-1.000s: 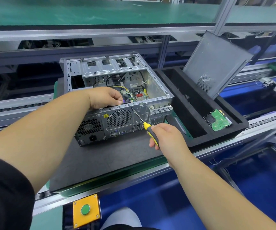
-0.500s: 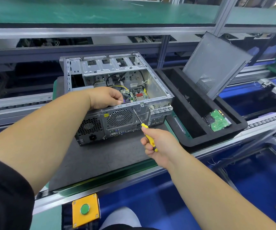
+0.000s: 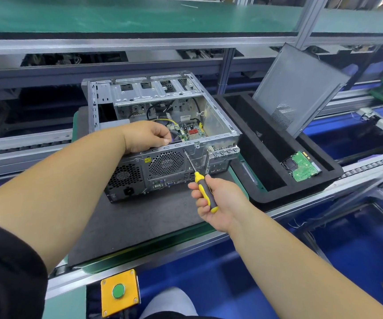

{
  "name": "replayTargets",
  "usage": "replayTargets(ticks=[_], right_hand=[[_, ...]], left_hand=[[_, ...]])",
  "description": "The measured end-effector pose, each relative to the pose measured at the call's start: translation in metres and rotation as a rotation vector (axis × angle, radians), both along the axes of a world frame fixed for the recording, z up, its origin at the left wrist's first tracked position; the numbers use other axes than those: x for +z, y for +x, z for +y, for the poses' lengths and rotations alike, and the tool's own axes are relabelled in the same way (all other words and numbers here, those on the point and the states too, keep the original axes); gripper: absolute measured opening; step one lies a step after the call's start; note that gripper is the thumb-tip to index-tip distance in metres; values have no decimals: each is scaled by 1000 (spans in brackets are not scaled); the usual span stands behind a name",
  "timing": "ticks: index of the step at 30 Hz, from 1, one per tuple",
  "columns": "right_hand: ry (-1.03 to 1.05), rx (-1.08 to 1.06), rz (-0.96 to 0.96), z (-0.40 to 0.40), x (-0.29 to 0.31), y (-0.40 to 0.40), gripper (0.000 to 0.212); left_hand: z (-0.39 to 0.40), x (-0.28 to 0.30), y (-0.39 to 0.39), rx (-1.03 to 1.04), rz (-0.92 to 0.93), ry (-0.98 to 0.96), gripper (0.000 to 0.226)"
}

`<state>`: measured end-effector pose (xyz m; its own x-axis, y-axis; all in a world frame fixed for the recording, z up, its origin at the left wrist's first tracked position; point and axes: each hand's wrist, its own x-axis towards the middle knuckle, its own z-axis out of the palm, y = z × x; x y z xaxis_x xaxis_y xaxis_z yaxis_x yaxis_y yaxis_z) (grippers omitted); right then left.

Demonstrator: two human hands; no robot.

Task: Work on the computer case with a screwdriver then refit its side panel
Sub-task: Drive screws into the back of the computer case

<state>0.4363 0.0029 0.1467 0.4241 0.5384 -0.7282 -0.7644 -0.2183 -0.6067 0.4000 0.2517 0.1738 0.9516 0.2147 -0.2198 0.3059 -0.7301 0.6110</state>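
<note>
- The computer case (image 3: 163,139) is seen at the centre of the frame, lying open side up on a dark mat (image 3: 140,217) on the tabletop (image 3: 186,244), its rear fan grille turned toward the viewer.
- The screwdriver (image 3: 199,180) is gripped by the right hand (image 3: 218,201), just right of centre, fingers wrapped round the yellow and black handle; the tip is set against the upper edge of the case's rear plate.
- The left hand (image 3: 149,137) is placed on the case's near upper rim, fingers curled over the edge; whether anything is pinched there cannot be told.
- The side panel (image 3: 301,88) is propped tilted in the upper right of the frame, its lower edge standing in a black foam tray (image 3: 266,194).
- A green circuit board (image 3: 303,166) is laid in the tray's right compartment.
- A yellow box with a green button (image 3: 119,291) is mounted at the bottom centre.
</note>
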Motion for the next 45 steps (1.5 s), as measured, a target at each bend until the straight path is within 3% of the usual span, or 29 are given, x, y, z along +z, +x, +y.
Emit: replayTargets(ticks=[6,14,21,27,30,33,38,45], right_hand=[[-1,-71,-61,0,-2,-3,17],[-122,66,-147,5,4,-1,51],[-79,-24,-164,3,3,-3,24],[-199,65,-294,7,8,-2,43],[-176,84,-256,8,5,-2,49],[-106,27,-197,7,3,-3,37],[-152,7,-267,8,1,-5,24],[-251,80,-269,11,3,-2,47]], left_hand=[[1,-2,0,1,-4,15,15],[2,-1,0,-7,-8,11,14],[2,-3,1,16,-11,20,13],[3,-3,1,7,-17,27,13],[2,-3,1,1,-17,39,13],[3,-4,1,-5,-23,38,14],[4,-5,1,-3,-35,36,14],[5,-6,2,-11,-33,41,13]])
